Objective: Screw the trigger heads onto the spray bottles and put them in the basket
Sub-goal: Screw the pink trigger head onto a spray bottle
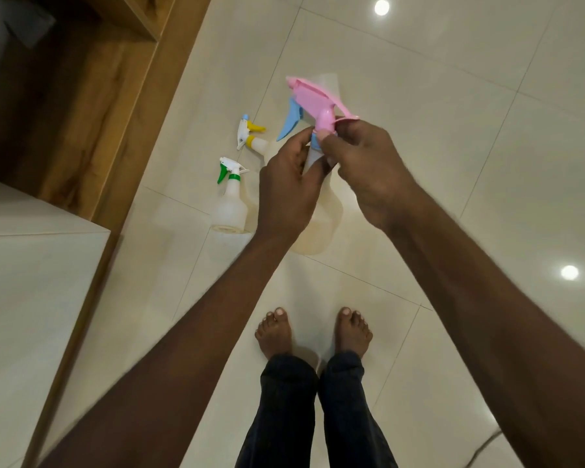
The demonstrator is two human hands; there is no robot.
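Note:
I hold a translucent spray bottle (pixel 321 221) in the air above the tiled floor. My left hand (pixel 289 190) grips its neck. My right hand (pixel 368 170) pinches the base of the pink trigger head (pixel 314 103) with a blue lever, which sits on top of that bottle. On the floor to the left lie two other bottles with heads on them: one with a green trigger (pixel 230 201), and one with a yellow trigger (pixel 254 141) partly hidden behind my left hand. No basket is in view.
A wooden cabinet frame (pixel 122 106) runs along the left side, with a pale counter top (pixel 31 265) at lower left. My bare feet (pixel 313 332) stand on the glossy floor tiles (pixel 453 96) below the hands.

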